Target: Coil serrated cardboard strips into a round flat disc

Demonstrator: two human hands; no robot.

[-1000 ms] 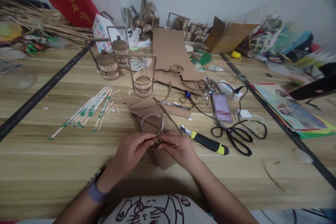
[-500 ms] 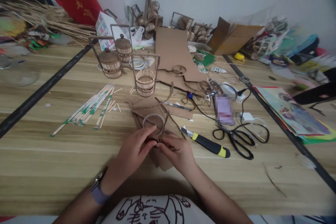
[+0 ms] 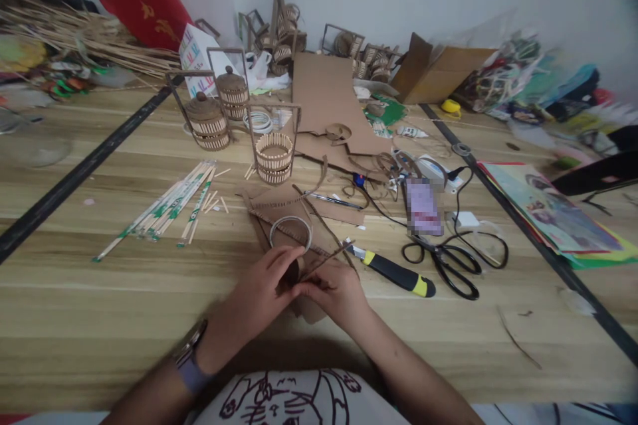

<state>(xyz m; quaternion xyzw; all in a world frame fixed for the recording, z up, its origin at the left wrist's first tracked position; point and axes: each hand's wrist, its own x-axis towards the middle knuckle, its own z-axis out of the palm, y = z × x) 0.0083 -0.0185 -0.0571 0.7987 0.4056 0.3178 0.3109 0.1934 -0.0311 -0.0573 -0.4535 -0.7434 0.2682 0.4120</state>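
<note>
Low over cardboard pieces at the table's front, my left hand [image 3: 259, 295] and my right hand [image 3: 341, 292] meet with fingertips together. A narrow brown cardboard strip [image 3: 326, 260] runs from their pinch, its free end sticking out to the upper right. The fingers of my left hand are closed around the curled, dark part of it, mostly hidden. A pale ring [image 3: 272, 234] lies just beyond my left fingertips. Under both hands is a cut cardboard sheet [image 3: 264, 202]. A utility knife [image 3: 396, 273] with a black and yellow handle lies right of my right hand.
Black scissors [image 3: 451, 265], a phone [image 3: 423, 206] and cables lie to the right. A small slatted basket [image 3: 274, 159] and two lidded ones [image 3: 207, 123] stand ahead. Packaged sticks [image 3: 169, 202] lie left. A cardboard box [image 3: 448, 73] stands at the back.
The strip's free end has swung from nearly upright down to the right. My right hand has turned slightly with it, and my left fingers have shifted over the curled part.
</note>
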